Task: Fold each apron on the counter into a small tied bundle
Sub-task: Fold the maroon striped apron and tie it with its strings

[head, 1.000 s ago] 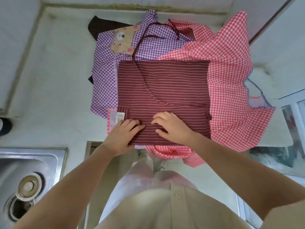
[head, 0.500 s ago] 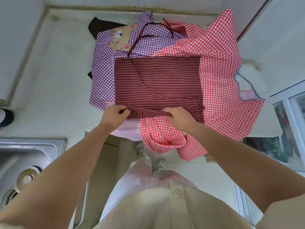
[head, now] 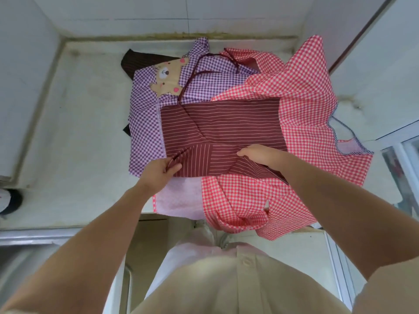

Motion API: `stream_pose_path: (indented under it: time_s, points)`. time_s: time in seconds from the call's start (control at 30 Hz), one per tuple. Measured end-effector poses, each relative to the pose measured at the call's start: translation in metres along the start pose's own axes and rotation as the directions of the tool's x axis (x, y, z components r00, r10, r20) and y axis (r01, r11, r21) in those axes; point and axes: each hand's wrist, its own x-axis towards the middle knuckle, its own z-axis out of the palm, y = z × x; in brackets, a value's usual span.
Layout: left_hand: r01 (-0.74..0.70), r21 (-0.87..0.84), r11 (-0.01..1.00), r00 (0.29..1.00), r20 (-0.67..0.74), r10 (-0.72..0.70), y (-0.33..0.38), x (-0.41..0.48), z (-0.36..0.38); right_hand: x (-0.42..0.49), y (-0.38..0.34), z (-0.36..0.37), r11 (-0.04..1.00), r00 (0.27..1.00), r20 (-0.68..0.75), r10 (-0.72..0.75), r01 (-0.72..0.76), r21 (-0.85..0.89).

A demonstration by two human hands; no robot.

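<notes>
On top of the heap on the tabletop (head: 79, 137) lies the striped apron (head: 222, 125), close to the front edge and right before the person. It is folded into a flat, wide shape, so some of the job on it is done. It is not small yet, and it is not tied. The left hand (head: 156, 173) pinches the near left corner with its fingers (head: 170, 163) and lifts it, so a flap is turned over there. The right hand (head: 260, 154) holds the near edge further right, with its fingers curled into the fold. My guess is that the near side is being folded up to make the shape smaller. Its long side runs from left to right across the tabletop. Most of its stripes run that way too, but on the turned flap they run toward the back wall. Its dark strings (head: 204, 64) lead away from the far left corner, up toward the wall, lying loose on the purple apron (head: 145, 123). That purple apron and the red apron (head: 306, 105) lie spread open under it, not folded at all. No finished bundle shows anywhere, so most of the work is left.
</notes>
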Motion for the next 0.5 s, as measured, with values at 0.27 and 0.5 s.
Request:
stream_pose_path:
  time_s: [0.27, 0.5]
  points:
    - [0.057, -0.131, 0.99, 0.984, -0.159, -0.077, 0.004, 0.029, 0.01, -0.043, 0.044, -0.043, 0.903, 0.995, 0.011, -0.104, 0.09, 0.42]
    - [0.116, -0.255, 0.96, 0.967, -0.19, -0.167, 0.002, 0.039, 0.013, -0.026, 0.098, -0.036, 0.921, 0.967, -0.175, -0.184, 0.232, 0.314]
